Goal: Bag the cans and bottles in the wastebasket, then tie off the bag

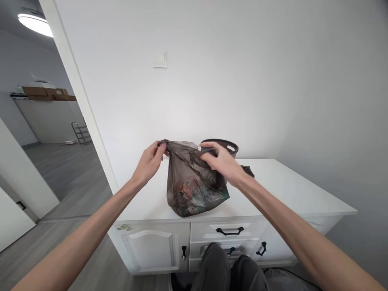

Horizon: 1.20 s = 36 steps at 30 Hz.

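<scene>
Between my hands hangs a dark see-through trash bag [197, 186], with crumpled wrappers and other rubbish showing through its side. My left hand [151, 159] pinches the bag's left top corner. My right hand [220, 159] grips the rim on the right, its fingers closed on the gathered plastic. The bag's mouth is partly spread between the two hands, and its bottom is near the cabinet's front edge. Behind my right hand stands a dark trash can [233, 145] with an oval handle hole, partly hidden by the hand and the bag.
The bag and can are over a white cabinet [303, 190] with black handles. A dark crumpled piece [247, 170] lies right of my right wrist. A light switch [160, 60] is on the wall behind. To the left, a doorway shows cardboard boxes [45, 93] and a small rack [80, 132].
</scene>
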Each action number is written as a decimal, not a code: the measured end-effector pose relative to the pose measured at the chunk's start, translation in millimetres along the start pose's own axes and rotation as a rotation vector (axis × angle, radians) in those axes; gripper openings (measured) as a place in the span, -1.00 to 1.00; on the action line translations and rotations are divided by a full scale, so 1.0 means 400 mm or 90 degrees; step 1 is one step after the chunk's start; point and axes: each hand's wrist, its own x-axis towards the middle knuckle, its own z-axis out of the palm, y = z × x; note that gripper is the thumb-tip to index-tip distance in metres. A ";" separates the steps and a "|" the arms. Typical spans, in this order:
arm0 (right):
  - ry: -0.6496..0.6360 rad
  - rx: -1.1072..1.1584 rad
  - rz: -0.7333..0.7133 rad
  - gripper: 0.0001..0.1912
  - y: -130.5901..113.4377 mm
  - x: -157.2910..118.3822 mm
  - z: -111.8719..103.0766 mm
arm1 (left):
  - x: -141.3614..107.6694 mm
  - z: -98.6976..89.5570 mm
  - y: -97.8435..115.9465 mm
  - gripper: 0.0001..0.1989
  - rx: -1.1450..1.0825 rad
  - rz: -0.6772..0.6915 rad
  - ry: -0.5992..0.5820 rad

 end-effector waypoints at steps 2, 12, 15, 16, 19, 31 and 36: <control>-0.017 -0.137 -0.078 -0.40 0.008 -0.015 0.065 | 0.002 0.015 0.031 -0.65 0.034 0.065 -0.040; -0.058 -0.184 -0.194 -0.91 0.008 -0.026 0.143 | -0.008 0.069 -0.031 -0.16 -0.148 0.098 -0.087; -0.091 -0.040 -0.153 -0.94 0.020 -0.031 0.137 | -0.011 0.092 -0.062 -0.11 -0.211 0.016 -0.231; -0.094 0.014 -0.119 -0.92 0.021 -0.033 0.136 | -0.014 0.102 -0.067 -0.18 -0.215 -0.018 -0.269; -0.057 0.175 -0.014 -0.75 0.016 -0.035 0.121 | -0.030 0.135 -0.078 -0.33 -0.206 -0.112 -0.300; 0.002 0.459 0.141 -0.59 0.073 -0.044 0.029 | -0.067 0.182 -0.081 -0.67 -0.712 -0.241 -0.009; -0.014 0.467 0.114 -0.57 0.079 -0.051 0.011 | -0.068 0.184 -0.054 -0.71 -0.750 -0.233 -0.037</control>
